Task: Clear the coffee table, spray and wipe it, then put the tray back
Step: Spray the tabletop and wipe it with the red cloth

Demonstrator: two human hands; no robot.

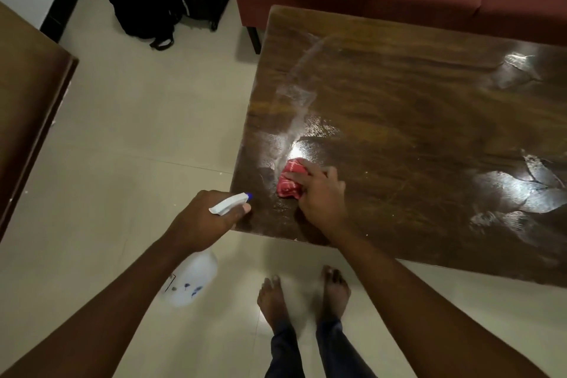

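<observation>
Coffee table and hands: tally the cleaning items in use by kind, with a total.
Red cloth, under the right hand on the coffee table: 1
Spray bottle, in the left hand: 1
Total: 2

Wet-streaked wooden coffee table [414, 120] bears only a bunched red cloth [290, 182]

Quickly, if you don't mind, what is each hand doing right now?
Left hand: closed around the spray bottle, at the trigger head.
Right hand: pressing the red cloth onto the coffee table, fingers over it.
</observation>
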